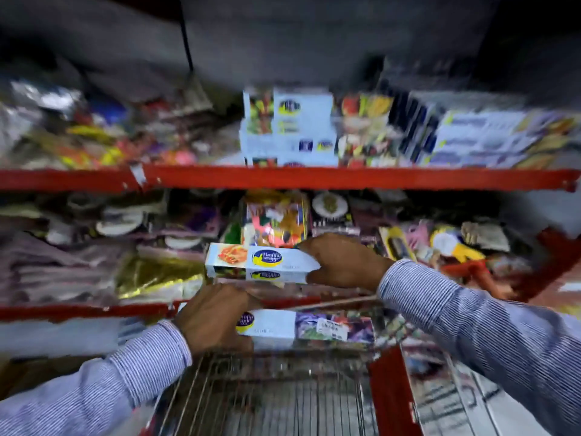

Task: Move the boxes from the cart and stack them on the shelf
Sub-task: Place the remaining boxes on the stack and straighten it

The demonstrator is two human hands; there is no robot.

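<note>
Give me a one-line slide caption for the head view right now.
Over the wire cart, each hand holds a long box: right hand box higher, left hand box lower.

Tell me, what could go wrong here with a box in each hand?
The right hand grips only one end of its box, so the free end might dip or slip. The left hand likewise holds one end of the lower box, above the cart. The matching boxes on the upper shelf look tightly packed, so a careless push could topple them.

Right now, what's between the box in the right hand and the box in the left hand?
In the head view, only the lower shelf's red edge runs between the upper box and the lower box.
</note>
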